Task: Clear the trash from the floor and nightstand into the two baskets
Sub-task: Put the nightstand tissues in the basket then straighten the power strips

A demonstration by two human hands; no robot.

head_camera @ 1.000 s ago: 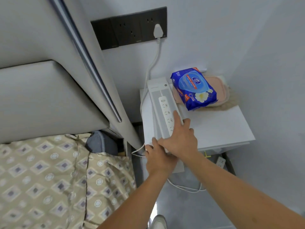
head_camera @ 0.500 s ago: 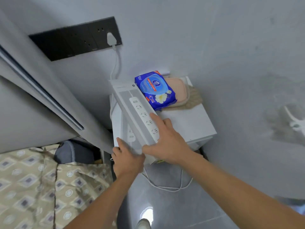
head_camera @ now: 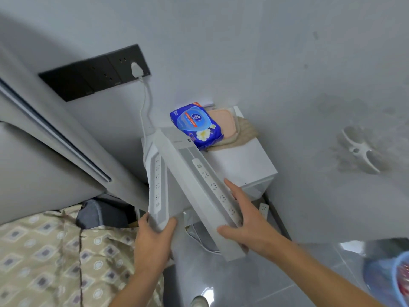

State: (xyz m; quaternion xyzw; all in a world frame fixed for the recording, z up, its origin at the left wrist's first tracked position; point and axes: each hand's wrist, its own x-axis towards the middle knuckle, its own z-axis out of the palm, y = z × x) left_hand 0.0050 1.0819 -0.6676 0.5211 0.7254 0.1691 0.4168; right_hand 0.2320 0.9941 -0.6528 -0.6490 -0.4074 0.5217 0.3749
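Pale grey wall [head_camera: 265,52] all round, scuffed and stained at right, with a white three-armed hook [head_camera: 358,151] stuck there. Black socket panel [head_camera: 95,72] far left, holding a white plug [head_camera: 136,69] and cable. Padded grey headboard [head_camera: 39,156] along the left, trimmed with a dark strip. Beige diamond-patterned bedding [head_camera: 55,258] near left. Glossy grey tiled floor [head_camera: 254,282] below, catching a bright reflection.

Lifted the box [head_camera: 199,189] off the power strip [head_camera: 156,185] with right hand [head_camera: 247,220]; left hand [head_camera: 155,238] now grips the strip's end.
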